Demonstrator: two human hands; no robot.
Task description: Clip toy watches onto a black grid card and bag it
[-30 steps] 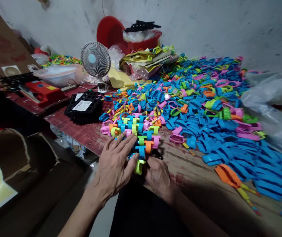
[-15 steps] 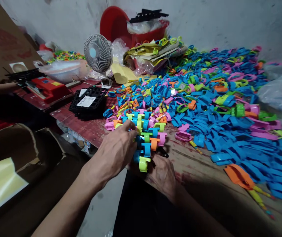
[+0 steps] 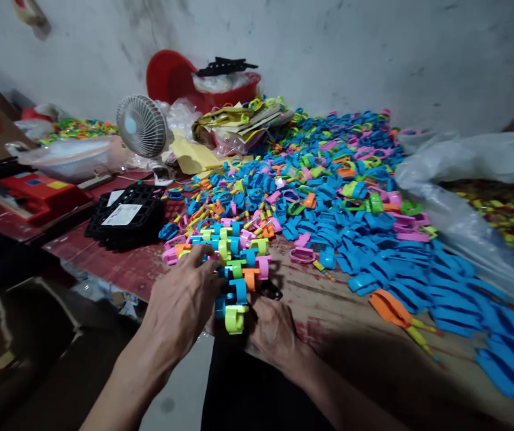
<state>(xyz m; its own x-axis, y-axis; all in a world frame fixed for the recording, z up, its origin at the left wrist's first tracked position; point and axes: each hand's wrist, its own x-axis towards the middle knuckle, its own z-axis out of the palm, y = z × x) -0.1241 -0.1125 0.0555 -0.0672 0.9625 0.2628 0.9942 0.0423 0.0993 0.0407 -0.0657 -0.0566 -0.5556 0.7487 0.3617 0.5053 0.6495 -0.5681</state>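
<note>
At the near edge of the worn, reddish-brown wooden table (image 3: 315, 302), we have packed rows of curved blue, lime, pink and orange plastic bands (image 3: 240, 291); uneven pressure could pop some loose or tip them off. Our left hand (image 3: 184, 290) arches palm-down over their left side, fingers curled; our right hand (image 3: 274, 329) sits low opposite, fingertips hidden. We cannot tell either grip.

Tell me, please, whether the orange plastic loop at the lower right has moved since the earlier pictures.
No: the orange plastic loop keeps its place on the worn wooden tabletop, beside the blue plastic bands; the camera's view shifted.
</note>
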